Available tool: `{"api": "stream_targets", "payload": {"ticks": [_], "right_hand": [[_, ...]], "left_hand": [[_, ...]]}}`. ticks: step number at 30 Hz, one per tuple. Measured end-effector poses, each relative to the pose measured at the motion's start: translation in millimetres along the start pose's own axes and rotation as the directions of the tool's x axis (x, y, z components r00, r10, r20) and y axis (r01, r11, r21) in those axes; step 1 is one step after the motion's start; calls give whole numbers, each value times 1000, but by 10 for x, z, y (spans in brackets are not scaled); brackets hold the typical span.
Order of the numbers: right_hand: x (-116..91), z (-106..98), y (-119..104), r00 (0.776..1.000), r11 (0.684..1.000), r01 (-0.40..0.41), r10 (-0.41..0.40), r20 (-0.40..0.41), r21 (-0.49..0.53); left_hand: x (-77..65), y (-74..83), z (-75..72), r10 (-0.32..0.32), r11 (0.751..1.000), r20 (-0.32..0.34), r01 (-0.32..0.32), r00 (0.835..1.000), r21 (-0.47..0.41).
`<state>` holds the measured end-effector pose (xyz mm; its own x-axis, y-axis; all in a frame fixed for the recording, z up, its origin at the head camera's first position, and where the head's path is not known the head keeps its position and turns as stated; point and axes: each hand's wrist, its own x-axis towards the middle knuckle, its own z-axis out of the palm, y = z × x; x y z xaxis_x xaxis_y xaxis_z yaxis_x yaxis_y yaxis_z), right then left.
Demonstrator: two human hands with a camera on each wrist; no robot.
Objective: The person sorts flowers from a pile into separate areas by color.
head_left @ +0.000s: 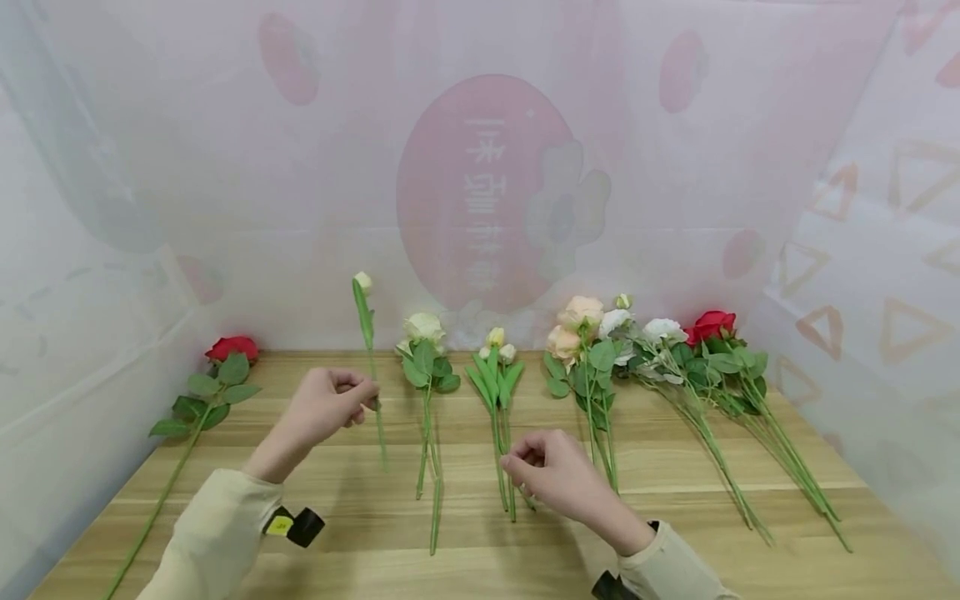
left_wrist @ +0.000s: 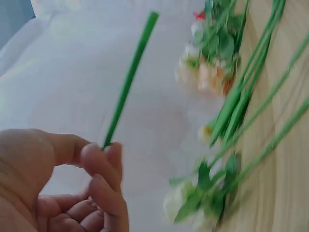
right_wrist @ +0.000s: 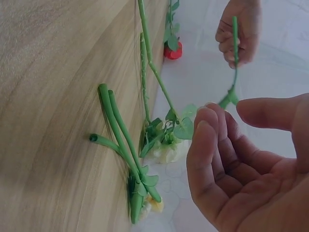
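My left hand [head_left: 330,404] pinches the stem of a single pale tulip [head_left: 365,321] between thumb and fingertips. The flower is held upright above the table, its bud at the top and the stem's lower end hanging free. Seen from the left wrist, the green stem [left_wrist: 129,79] sticks out past the fingertips. My right hand [head_left: 558,475] hovers over the lower stems of a small bunch of tulips [head_left: 495,379]. Its fingers [right_wrist: 203,150] are loosely curled, with a gap to the thumb and nothing held.
On the wooden table [head_left: 360,542], a red rose [head_left: 234,347] lies far left and cream roses [head_left: 424,329] lie left of the tulips. Peach roses [head_left: 581,317], white flowers [head_left: 663,331] and another red rose [head_left: 712,327] lie to the right. A printed curtain [head_left: 337,183] stands behind.
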<state>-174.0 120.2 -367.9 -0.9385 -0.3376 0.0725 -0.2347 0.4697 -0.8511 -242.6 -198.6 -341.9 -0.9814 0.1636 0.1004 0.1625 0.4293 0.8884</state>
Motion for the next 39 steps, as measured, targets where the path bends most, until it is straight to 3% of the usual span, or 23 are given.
{"api": "stream_targets", "payload": {"ticks": [4,8,13,18,28,33,39], "right_hand": [[-6,8,-12,1000,999,-16,16,10,32],[-13,35,-30,999,991,-40,37,26,130],[-39,87,-75,997,959,-49,31,69,279],[-69,141,-115,995,944,-25,-8,99,330],[-97,260,-108,991,930,3,-51,121,367],[-111,267,-119,993,928,11,-53,104,373],[-114,267,-123,997,951,40,-59,54,307]], "left_hand": [[-96,132,245,52,996,0,-52,999,-78],[-203,219,478,86,989,2,-86,996,-118],[-324,270,739,158,977,66,-146,985,-157],[-421,280,920,208,968,100,-190,973,-167],[-497,250,1083,281,949,85,-263,956,-176],[-493,230,1109,281,950,86,-265,956,-164],[-470,231,1059,268,955,130,-245,955,-170]]}}
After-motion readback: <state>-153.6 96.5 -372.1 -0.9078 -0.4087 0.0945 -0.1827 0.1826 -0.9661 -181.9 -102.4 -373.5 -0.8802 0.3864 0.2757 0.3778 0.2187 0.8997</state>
